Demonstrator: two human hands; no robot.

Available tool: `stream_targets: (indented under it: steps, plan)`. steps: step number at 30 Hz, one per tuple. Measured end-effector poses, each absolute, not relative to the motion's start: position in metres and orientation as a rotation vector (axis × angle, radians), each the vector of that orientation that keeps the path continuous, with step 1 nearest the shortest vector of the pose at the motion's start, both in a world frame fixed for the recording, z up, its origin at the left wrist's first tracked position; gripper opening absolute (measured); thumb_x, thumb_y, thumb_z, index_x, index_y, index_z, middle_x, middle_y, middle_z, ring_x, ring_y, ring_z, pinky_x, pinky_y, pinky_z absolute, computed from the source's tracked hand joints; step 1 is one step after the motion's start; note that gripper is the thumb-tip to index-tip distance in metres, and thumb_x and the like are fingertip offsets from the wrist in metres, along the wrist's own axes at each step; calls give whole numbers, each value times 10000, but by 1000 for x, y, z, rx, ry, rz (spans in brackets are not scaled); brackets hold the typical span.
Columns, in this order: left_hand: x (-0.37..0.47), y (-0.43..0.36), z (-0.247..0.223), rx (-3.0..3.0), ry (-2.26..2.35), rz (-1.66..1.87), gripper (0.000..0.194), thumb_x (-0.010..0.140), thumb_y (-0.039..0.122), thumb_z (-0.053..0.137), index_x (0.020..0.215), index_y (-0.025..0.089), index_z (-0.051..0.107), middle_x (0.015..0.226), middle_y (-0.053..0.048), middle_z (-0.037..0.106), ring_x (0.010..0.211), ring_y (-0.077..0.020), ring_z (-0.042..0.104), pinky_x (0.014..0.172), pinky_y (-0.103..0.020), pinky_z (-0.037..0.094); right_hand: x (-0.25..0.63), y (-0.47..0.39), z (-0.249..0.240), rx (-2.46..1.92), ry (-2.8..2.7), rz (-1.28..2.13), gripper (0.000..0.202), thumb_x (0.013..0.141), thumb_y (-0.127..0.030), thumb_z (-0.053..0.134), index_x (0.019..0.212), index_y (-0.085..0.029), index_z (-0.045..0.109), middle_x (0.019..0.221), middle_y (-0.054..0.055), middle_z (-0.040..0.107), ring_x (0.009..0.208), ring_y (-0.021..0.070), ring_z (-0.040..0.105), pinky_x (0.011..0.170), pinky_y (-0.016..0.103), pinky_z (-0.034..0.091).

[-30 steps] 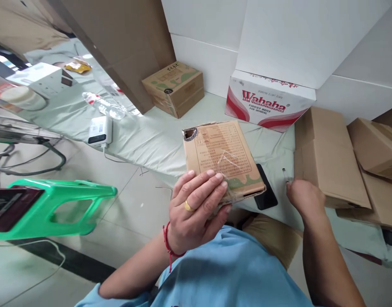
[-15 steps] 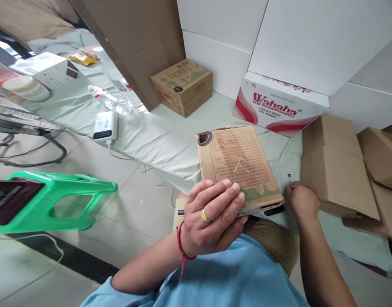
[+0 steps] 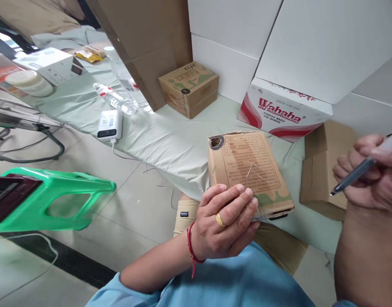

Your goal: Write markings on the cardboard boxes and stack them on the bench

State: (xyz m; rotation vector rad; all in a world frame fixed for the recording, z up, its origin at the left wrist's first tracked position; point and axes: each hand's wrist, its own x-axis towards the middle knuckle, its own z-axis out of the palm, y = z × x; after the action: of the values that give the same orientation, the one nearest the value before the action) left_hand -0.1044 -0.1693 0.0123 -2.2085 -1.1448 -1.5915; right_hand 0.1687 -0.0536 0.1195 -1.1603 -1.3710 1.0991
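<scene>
A small brown cardboard box (image 3: 243, 162) with green print and a torn hole at one corner is tilted up in front of me. My left hand (image 3: 228, 221), with a gold ring and a red string bracelet, grips its near edge, fingers on top and thumb below. Light scratch-like lines mark the box's printed face. Off to the right, my right hand (image 3: 375, 170) is raised and closed around a pen (image 3: 355, 175) with a dark barrel, its tip pointing down and left toward the box.
On the cloth-covered table (image 3: 170, 140) stand another brown box (image 3: 189, 89), a Wahaha carton (image 3: 285, 108) and an opened cardboard box (image 3: 324, 170). Plastic bottles (image 3: 116, 98) and a power bank (image 3: 110, 124) lie left. A green stool (image 3: 61, 200) stands on the floor.
My right hand has risen from the table beside the opened cardboard box and moved right, now showing the pen. My left hand still holds the small box, which sits slightly further right in view.
</scene>
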Motion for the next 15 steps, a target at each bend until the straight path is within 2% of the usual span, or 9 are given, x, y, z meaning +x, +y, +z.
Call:
stream_targets:
  steps: [2, 3, 6, 9, 12, 14, 15]
  plan:
    - [-104, -169, 11, -2202, -1139, -1598, 255, 995, 267, 636, 1175, 129, 751, 1090, -80, 848, 1201, -203, 746, 1240, -364, 418, 125, -47, 144, -991, -1247, 1222, 220, 639, -192, 817, 602, -241, 605, 390, -83, 301, 329, 65, 195, 361, 317, 64]
    - [-104, -169, 11, -2201, -1136, -1597, 256, 997, 268, 634, 1177, 128, 751, 1091, -80, 847, 1207, -202, 742, 1244, -364, 412, 103, -43, 150, -925, -1252, 1247, 230, 614, -158, 828, 601, -232, 612, 399, -86, 324, 341, 57, 216, 365, 307, 75]
    - [-103, -170, 9, -2202, -1131, -1593, 259, 1010, 272, 621, 1179, 127, 752, 1093, -79, 845, 1227, -194, 729, 1259, -356, 395, 47, -30, 151, -804, -1290, 1348, 210, 678, -170, 815, 630, -233, 621, 469, -92, 383, 394, 52, 263, 381, 284, 141]
    - [-102, -170, 7, -2178, -1139, -1612, 259, 1012, 272, 612, 1174, 128, 753, 1088, -74, 844, 1239, -184, 720, 1271, -345, 384, 15, -20, 135, -780, -1335, 1445, 145, 779, -253, 768, 699, -235, 648, 540, -72, 492, 425, 66, 320, 383, 268, 174]
    - [-101, -169, 6, -2162, -1145, -1631, 255, 1000, 269, 617, 1167, 133, 754, 1088, -64, 845, 1242, -178, 718, 1282, -338, 373, 6, -17, 119, -767, -1419, 1511, 121, 870, -347, 731, 891, -229, 718, 755, 3, 706, 558, 105, 517, 456, 257, 356]
    - [-101, -170, 7, -2167, -1148, -1631, 257, 1001, 265, 603, 1165, 139, 755, 1087, -54, 846, 1236, -174, 723, 1286, -333, 368, 8, -18, 113, -758, -1456, 1467, 145, 866, -356, 775, 920, -241, 705, 820, 7, 716, 635, 117, 550, 525, 260, 416]
    - [-101, -170, 8, -2171, -1153, -1628, 258, 1001, 263, 596, 1165, 143, 756, 1084, -49, 847, 1230, -173, 727, 1284, -332, 370, 10, -19, 111, -762, -1471, 1431, 165, 845, -348, 809, 872, -250, 680, 775, -13, 675, 615, 111, 511, 520, 258, 397]
